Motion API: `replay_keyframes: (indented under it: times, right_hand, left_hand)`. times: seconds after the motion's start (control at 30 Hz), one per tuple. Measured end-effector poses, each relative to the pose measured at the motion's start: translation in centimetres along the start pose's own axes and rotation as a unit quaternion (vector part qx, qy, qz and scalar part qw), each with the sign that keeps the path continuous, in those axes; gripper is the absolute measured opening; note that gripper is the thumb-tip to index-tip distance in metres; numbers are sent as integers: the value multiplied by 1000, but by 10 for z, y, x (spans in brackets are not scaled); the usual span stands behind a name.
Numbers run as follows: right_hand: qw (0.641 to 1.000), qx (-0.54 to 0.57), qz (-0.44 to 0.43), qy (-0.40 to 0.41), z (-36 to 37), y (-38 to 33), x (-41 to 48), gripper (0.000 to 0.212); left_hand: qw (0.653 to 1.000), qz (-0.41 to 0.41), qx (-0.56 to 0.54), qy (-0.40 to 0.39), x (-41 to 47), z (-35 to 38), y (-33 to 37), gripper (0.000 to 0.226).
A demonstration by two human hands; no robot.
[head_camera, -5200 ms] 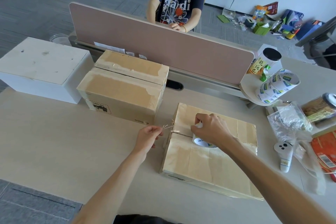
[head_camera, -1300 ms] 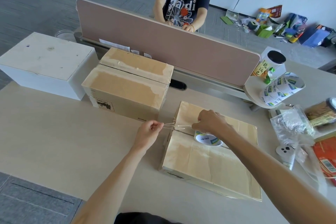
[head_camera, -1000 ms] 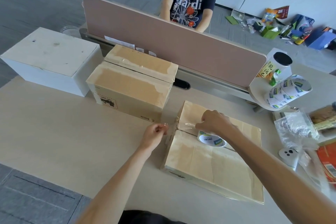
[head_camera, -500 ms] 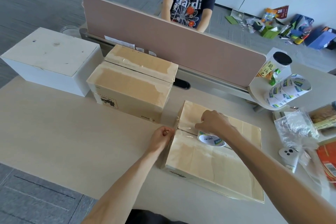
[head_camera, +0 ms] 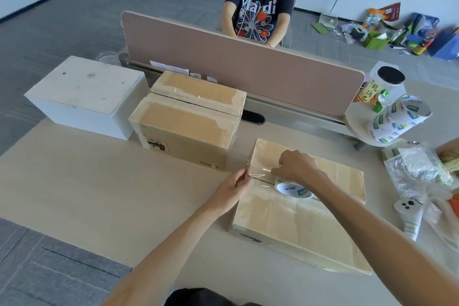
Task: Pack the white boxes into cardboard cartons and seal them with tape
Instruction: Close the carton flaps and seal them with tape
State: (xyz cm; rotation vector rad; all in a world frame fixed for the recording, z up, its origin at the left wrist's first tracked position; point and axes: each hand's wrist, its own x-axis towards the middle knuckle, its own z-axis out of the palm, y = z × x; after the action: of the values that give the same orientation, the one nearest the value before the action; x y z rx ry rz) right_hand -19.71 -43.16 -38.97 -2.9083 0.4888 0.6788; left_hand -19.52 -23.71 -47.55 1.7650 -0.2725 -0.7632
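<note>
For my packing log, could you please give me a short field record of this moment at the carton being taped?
left hand: at the tape strip free end, flat carton left edge; grip unclear
right hand: grips tape roll on the flat carton
flat carton: flaps closed, strip begun across seam
tall carton: behind, flaps closed
white box: far left, outside any carton

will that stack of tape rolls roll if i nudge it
Probably rolls: the stack of tape rolls lies tilted on the round shelf. It may split, looking like separate rolls. Hollow core suggests light.
</note>
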Motion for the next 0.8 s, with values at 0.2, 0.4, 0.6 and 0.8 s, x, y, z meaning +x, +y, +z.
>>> replay_keyframes:
  times: [0.2, 0.4, 0.6, 0.8]
  right_hand:
    - [1000, 3, 0, -3, 0, 0, 2, 21]
    - [1000, 4, 13, -1, 2, 1, 4, 27]
    - [1000, 13, 13, 21, 6, 1, 2, 29]
    - [999, 22, -21, 37, 4, 8, -5, 20]
  left_hand:
    - [997, -22, 7, -79, 4, 7, 1, 67]
    - [995, 0, 53, -81, 8, 8, -13, 66]
    - [996, 5, 80, -41, 5, 10, -16, 52]
    - [991, -40, 123, -17, 1, 12, -10, 35]
